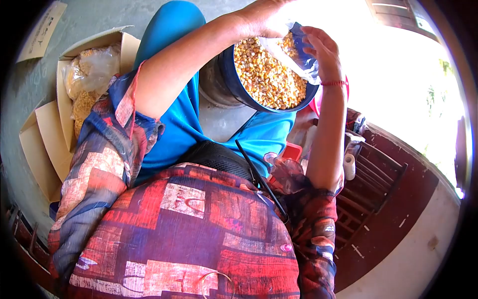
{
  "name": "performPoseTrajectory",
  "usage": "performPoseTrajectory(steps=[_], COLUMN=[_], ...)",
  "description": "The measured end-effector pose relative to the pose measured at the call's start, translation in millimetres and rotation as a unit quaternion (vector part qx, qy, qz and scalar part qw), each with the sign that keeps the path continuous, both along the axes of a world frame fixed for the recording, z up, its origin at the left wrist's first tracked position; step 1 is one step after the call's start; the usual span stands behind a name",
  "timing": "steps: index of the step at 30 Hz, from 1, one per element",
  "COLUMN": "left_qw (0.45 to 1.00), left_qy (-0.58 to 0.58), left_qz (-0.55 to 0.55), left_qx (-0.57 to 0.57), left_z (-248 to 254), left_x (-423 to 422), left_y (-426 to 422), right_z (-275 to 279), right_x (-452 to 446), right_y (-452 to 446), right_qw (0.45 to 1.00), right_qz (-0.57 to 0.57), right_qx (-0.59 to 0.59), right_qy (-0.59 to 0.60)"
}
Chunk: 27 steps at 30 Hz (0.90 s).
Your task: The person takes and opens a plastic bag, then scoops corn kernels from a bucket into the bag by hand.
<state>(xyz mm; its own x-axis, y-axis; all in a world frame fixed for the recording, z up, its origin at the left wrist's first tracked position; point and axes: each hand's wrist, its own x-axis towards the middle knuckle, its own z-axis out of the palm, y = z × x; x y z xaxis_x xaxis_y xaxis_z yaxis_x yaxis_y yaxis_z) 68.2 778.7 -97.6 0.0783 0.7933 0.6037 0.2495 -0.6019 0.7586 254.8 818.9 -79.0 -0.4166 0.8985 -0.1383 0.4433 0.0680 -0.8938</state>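
A blue bucket [229, 74] full of yellow and orange corn kernels [269, 74] stands between the bent knees. Over its far right side is a clear plastic bag [291, 62] with kernels showing through it. My left hand [264, 19] reaches across the bucket, its fingers closed at the bag's upper edge; bright glare washes out part of it. My right hand [322, 47], with a red bracelet at the wrist, is at the bag's right side. Its fingers are loosely bent and apart, close to the plastic.
An open cardboard box [63, 99] on the left holds plastic bags of yellow grain [84, 99]. Cardboard flaps [42, 139] stick out beside it. Something pink [314, 104] is behind the bucket. Dark wooden slatted furniture [378, 174] stands at the right. Strong daylight comes from the upper right.
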Motion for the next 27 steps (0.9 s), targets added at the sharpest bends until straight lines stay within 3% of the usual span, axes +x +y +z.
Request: performPoseTrajectory(steps=[3, 5, 7, 9, 10, 11, 12, 15, 19, 21, 23, 25, 27], left_qw=[1.000, 1.000, 0.994, 0.995, 0.995, 0.995, 0.996, 0.998, 0.996, 0.992, 0.996, 0.995, 0.993], left_qy=[0.008, 0.007, 0.052, 0.046, 0.040, 0.040, 0.046, 0.022, 0.017, 0.046, -0.019, -0.001, 0.017], left_qz=[0.004, 0.002, 0.030, 0.025, 0.020, 0.019, 0.024, 0.017, 0.031, 0.040, 0.040, 0.033, 0.024], left_qx=[-0.019, -0.017, 0.093, 0.090, 0.087, 0.086, 0.072, 0.063, 0.084, 0.114, 0.071, 0.091, 0.111], left_z=[-2, -7, -12, -13, -14, -15, -17, -16, -21, -22, -22, -22, -23], left_x=[4, 6, 10, 13, 14, 16, 18, 17, 18, 12, 14, 11, 11], left_y=[2, 8, 15, 18, 19, 19, 20, 21, 32, 32, 29, 31, 33], right_z=[20, 33, 29, 4, -20, -32, -42, -57, -74, -76, -72, -77, -85], right_x=[15, 24, 31, 43, 56, 60, 66, 68, 31, 3, -15, -15, -6], right_y=[-28, -54, -74, -83, -79, -78, -79, -70, -73, -81, -90, -85, -80], right_qw=[0.997, 0.982, 0.965, 0.961, 0.947, 0.898, 0.909, 0.896, 0.885, 0.895, 0.882, 0.866, 0.847], right_qz=[0.011, 0.082, 0.159, 0.231, 0.242, 0.244, 0.131, 0.048, 0.080, 0.111, 0.190, 0.233, 0.372], right_qx=[-0.069, -0.157, -0.207, -0.109, 0.057, 0.221, 0.237, 0.244, 0.343, 0.327, 0.330, 0.360, 0.326], right_qy=[0.045, 0.058, -0.002, -0.107, -0.203, -0.290, -0.317, -0.369, -0.303, -0.282, -0.276, -0.256, -0.197])
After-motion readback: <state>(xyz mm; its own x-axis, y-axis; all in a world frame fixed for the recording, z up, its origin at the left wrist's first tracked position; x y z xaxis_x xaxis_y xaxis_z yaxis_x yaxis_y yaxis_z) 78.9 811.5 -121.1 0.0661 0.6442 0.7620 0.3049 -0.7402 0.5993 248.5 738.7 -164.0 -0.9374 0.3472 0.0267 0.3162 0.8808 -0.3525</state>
